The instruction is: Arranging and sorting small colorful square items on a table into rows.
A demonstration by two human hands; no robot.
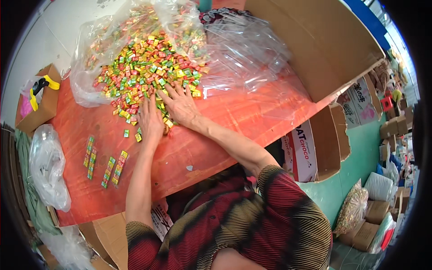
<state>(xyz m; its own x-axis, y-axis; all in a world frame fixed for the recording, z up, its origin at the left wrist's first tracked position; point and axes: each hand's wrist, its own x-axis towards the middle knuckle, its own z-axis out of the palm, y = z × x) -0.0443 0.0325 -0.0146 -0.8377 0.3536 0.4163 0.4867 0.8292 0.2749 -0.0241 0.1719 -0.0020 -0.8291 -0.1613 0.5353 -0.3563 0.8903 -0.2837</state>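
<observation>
A big heap of small wrapped candies (pixel 148 67), red, yellow and green, spills from a clear plastic bag (pixel 87 85) on a red table (pixel 234 117). At the heap's near edge lies my left hand (pixel 150 119), its fingers stretched forward onto the candies. My right hand (pixel 182 108) rests just beside it, fingers spread over the pile. Neither hand visibly grips a candy, though some fingertips are partly lost among the pieces. To the left, several candies sit in neat short rows (pixel 119 168). Loose pieces (pixel 126 133) lie close to my left hand.
Flat clear plastic bags (pixel 245 54) are piled right of the heap, before a tall cardboard box (pixel 319 45). A small carton (pixel 42 101) with a yellow-and-black tool stands at the left edge, above a bundled clear bag (pixel 47 166). Open cartons (pixel 327 144) stand beside the table.
</observation>
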